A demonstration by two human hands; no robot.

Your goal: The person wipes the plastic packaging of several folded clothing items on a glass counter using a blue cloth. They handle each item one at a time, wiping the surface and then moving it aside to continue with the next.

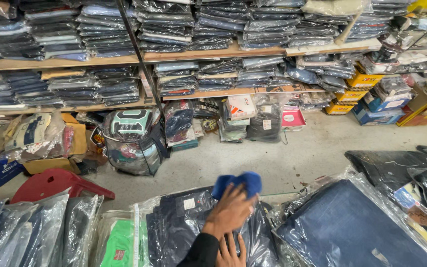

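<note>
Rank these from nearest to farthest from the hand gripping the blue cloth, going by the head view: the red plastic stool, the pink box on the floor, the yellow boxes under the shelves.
Measured from the hand holding the blue cloth:
1. Pink box, on the floor ahead, slightly right.
2. Red plastic stool, far left on the floor.
3. Yellow boxes, far right by the shelves.

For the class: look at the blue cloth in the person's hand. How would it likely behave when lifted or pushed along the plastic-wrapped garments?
The blue cloth looks soft and bunched under the hand, so it would probably droop, not hold shape. It seems light for its size. On the glossy plastic-wrapped dark garment pack it would likely slide easily; it will not roll or break.
</note>
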